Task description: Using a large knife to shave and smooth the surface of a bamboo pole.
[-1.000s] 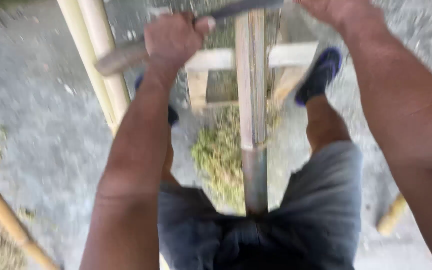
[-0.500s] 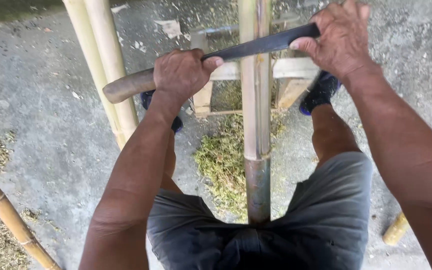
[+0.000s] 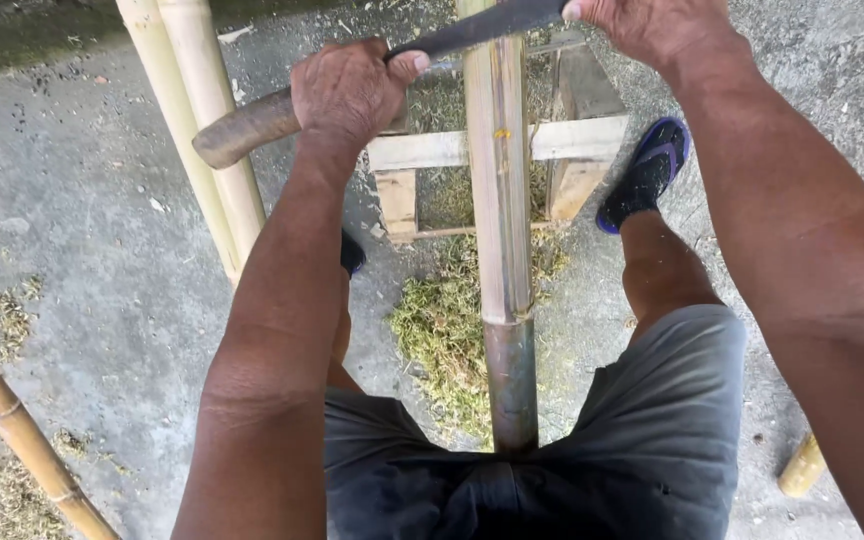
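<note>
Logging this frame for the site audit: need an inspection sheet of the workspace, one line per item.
Surface: rough grey concrete floor.
Job's things: long dark blade with wooden handle lies across a bamboo pole resting on a small wooden stand.
Clutter: green shavings under the pole.
Grippers: left hand gripping the handle; right hand on the blade's far end.
Cables: nothing seen.
Surroundings: spare bamboo poles at left; feet in blue sandals.
</note>
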